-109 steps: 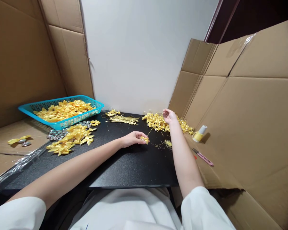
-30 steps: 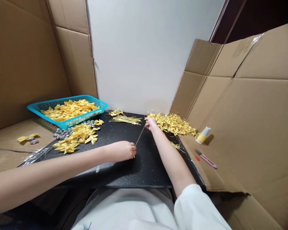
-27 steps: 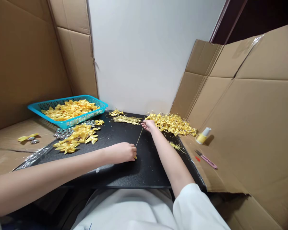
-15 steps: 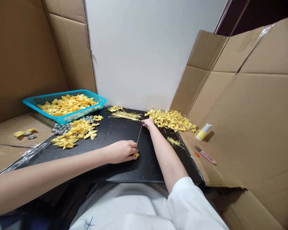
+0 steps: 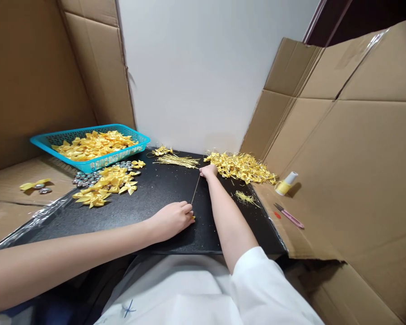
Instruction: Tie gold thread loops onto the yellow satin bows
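Gold cord (image 5: 196, 190), taut between hands (image 5: 174, 220) (image 5: 209, 171), aslant away and slightly rightward.

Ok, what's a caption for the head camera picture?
Left hand and right hand hold a thin gold cord, yellow bows nearby.

no legible text, no readable labels, brands, numbers or signs

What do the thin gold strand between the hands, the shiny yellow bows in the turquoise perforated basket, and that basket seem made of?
Thin gold strand: perhaps metallic thread, from its golden colour; too fine to be sure.
Shiny yellow bows: probably satin ribbon, from their glossy folds.
Turquoise perforated basket: likely smooth plastic, from its even colour and regular openings.
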Demonstrator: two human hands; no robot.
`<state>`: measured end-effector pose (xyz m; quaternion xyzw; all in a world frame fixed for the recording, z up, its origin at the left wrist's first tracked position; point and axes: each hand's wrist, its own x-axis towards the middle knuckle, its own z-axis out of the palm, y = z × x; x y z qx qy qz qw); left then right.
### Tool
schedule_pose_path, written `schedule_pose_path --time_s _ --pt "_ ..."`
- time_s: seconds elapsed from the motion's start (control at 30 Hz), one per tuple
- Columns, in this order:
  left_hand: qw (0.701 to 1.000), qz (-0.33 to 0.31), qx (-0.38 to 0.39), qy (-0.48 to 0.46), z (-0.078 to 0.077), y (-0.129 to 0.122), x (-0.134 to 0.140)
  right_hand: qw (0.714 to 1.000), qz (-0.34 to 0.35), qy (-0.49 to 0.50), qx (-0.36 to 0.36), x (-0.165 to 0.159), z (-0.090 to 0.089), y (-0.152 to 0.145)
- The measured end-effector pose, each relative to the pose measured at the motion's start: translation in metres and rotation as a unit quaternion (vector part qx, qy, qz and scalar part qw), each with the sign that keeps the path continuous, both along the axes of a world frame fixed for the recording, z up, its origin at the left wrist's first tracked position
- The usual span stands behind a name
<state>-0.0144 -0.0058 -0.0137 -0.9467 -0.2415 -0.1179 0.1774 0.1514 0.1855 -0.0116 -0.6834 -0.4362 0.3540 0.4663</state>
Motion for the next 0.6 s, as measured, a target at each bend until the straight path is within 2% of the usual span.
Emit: schedule_pose_path --time_s 0.23,0.6 --pt "0.998 0.050 -0.041 -0.016 0.009 -0.008 0.016 0.983 -0.025 -0.177 0.037 -0.011 0.000 -0.019" --pt "0.995 0.060 -0.071 -0.031 0.013 -0.006 0.025 0.944 0.010 -0.325 0.052 -0.020 -0.003 -0.026"
